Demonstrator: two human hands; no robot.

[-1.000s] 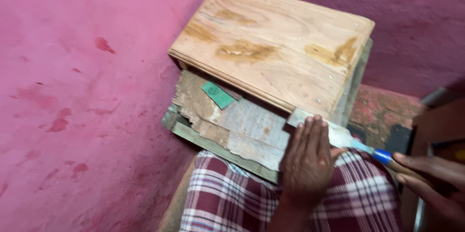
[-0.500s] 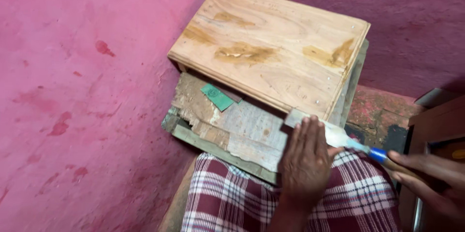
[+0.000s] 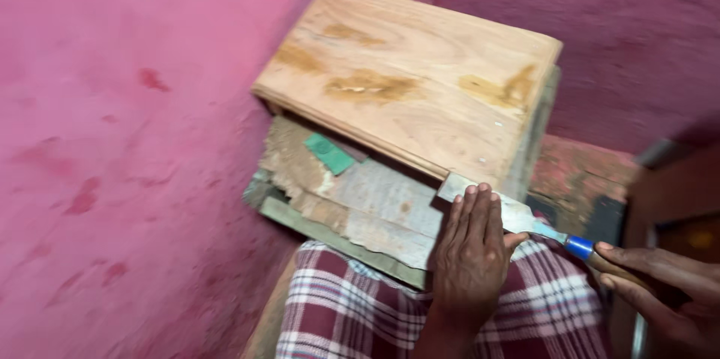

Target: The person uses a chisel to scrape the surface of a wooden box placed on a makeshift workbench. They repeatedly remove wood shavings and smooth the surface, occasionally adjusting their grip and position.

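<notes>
My left hand point(image 3: 469, 254) presses flat on the broad steel chisel blade point(image 3: 517, 215), lying slantwise below the pale wooden box point(image 3: 409, 78); my right hand point(image 3: 660, 284) grips its handle, farther out.

The left hand point(image 3: 471, 254) is in the lower middle of the frame. It lies flat, palm down, with its fingers point(image 3: 474, 205) straight, close together and pointing up the frame. The right hand point(image 3: 660, 284) is in the lower right corner. Its fingers are curled shut around a handle.
</notes>
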